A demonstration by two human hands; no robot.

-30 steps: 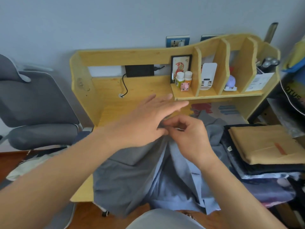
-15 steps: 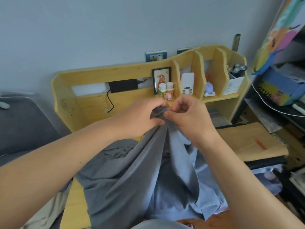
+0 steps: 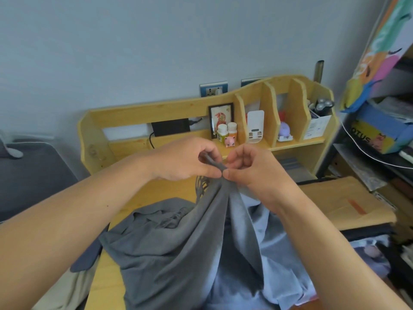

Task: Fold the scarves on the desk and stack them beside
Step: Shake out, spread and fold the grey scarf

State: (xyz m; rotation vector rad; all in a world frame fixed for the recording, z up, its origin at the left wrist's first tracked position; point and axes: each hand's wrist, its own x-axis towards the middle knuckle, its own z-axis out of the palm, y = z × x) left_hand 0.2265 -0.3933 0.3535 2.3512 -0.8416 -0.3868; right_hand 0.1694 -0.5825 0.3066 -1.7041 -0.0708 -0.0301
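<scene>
- The grey scarf [image 3: 178, 249] hangs from both hands down to the bench [image 3: 143, 200], at 6 o'clock, over light blue cloth [image 3: 274, 253].
- The left hand [image 3: 185, 159] pinches the scarf's top edge, grip pressed together on it.
- The right hand [image 3: 254, 166] pinches the same edge, thumbs almost touching.
- The folded tan scarf [image 3: 348, 202] lies at 3 o'clock on a stack.
- The wooden shelf [image 3: 272, 110] stands at 12 o'clock.
</scene>
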